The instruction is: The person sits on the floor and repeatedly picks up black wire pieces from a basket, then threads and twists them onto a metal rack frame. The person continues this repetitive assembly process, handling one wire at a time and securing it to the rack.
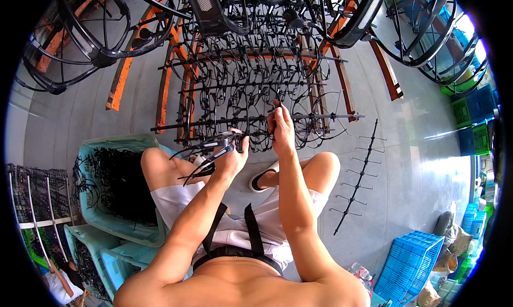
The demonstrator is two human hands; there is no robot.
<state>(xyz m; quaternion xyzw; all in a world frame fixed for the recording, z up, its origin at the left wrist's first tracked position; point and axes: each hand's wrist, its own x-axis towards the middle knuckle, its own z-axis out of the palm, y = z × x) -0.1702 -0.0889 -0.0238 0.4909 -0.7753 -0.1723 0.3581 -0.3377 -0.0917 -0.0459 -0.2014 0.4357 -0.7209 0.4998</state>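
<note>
Your left hand is clamped on a bunch of curved black parts, held just in front of the near side of the rack; long ends fan out toward the rack's left. Your right hand is at the rack's near bar, fingers bent in toward the thumb. Something dark shows at its fingertips; cannot tell whether you grip it or it belongs to the rack behind. Your 2 hands are apart from each other.

Rack: orange legs, rows of bars crowded with black pieces. Floor to the right of the rack: 1 loose rod with thin cross-prongs, not touching it. Left of the rack and nearer you: 1 teal bin filled with black pieces. Right of the rack, closer to you than the rod: 1 blue crate.
</note>
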